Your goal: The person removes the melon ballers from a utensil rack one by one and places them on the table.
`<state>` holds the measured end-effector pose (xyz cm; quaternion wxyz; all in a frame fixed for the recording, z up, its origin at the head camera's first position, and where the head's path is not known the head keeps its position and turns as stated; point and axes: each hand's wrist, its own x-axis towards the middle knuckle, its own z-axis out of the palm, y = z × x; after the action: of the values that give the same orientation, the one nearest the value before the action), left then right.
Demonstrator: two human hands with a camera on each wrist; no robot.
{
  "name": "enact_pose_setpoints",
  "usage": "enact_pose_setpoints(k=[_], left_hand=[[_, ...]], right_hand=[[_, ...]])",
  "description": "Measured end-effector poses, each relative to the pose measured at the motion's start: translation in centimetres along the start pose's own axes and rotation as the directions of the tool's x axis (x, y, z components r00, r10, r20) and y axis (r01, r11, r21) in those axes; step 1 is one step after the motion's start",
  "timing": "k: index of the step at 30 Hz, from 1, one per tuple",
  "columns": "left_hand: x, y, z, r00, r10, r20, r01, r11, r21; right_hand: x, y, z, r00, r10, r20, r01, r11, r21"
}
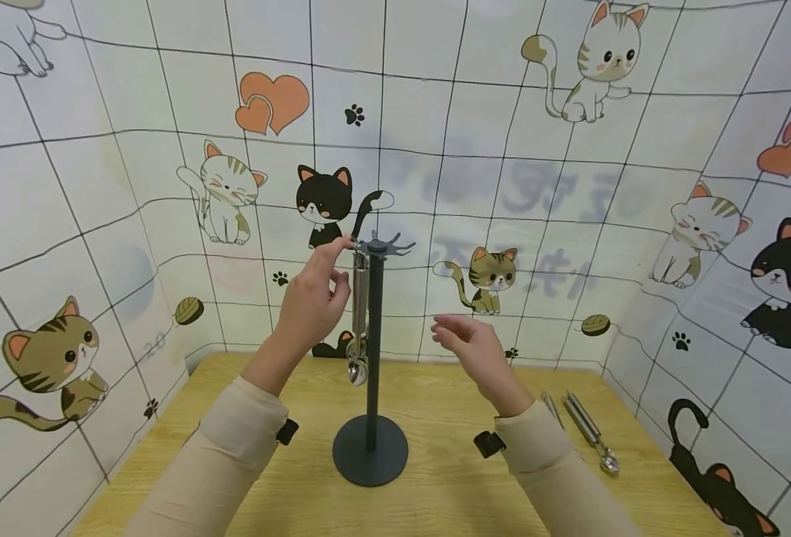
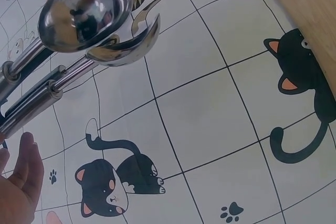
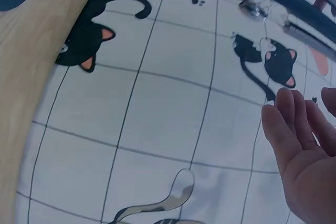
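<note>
Two shiny metal ice cream scoops [image 1: 360, 306] hang bowl-down from the left side of a dark rack [image 1: 373, 343] with a hooked top and a round base. Their oval bowls [image 2: 86, 11] appear large in the left wrist view. My left hand [image 1: 314, 291] is up beside the scoops' handles, its index fingertip right at the hook and its thumb bent nearby, with a gap between thumb and handles. To the right of the pole, my right hand [image 1: 472, 350] is held in the air with loosely bent fingers and nothing in it.
On the table's [image 1: 301, 492] right side lies another metal scoop [image 1: 590, 425], next to a second metal handle [image 1: 552, 406] partly behind my right sleeve. A white cloth wall [image 1: 408, 134] with printed cats and grid lines encloses the back and sides.
</note>
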<state>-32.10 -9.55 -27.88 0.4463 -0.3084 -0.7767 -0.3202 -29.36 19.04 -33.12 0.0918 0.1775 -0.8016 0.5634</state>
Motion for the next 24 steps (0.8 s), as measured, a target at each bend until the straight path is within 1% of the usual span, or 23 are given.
enact_pose_setpoints(k=[5,8,11,13,15,19,21,24], left_hand=[[0.1,0.0,-0.1,1.0,-0.009,0.002,0.009,1.0,0.007],[0.0,0.1,-0.1,1.0,-0.024,0.007,0.024,1.0,0.003],[-0.1,0.1,-0.1,0.999,-0.035,0.01,0.035,0.999,0.001],[-0.1,0.1,0.0,0.999,-0.037,0.01,0.037,0.999,0.001],[-0.1,0.1,0.0,0.999,-0.034,0.008,0.033,0.999,0.004],[-0.1,0.0,0.1,1.0,-0.02,0.001,0.02,1.0,0.006],[-0.1,0.0,0.1,1.0,-0.014,0.0,0.014,1.0,0.004],[-0.1,0.2,0.0,1.0,-0.012,0.002,0.012,1.0,0.007]], right_hand=[[0.3,-3.3,2.5,0.997,-0.074,0.022,0.073,0.996,0.048],[0.3,-4.6,3.9,0.993,-0.111,0.03,0.108,0.991,0.078],[0.2,-5.4,5.2,0.988,-0.154,0.02,0.151,0.982,0.114],[0.1,-5.8,5.9,0.982,-0.187,-0.005,0.186,0.976,0.117],[0.0,-6.2,6.6,0.973,-0.224,-0.048,0.228,0.968,0.101],[-0.2,-6.9,8.0,0.942,-0.3,-0.152,0.308,0.951,0.028],[-0.2,-7.2,8.6,0.929,-0.319,-0.186,0.324,0.946,-0.008],[0.0,-7.6,9.4,0.928,-0.314,-0.201,0.313,0.949,-0.039]])
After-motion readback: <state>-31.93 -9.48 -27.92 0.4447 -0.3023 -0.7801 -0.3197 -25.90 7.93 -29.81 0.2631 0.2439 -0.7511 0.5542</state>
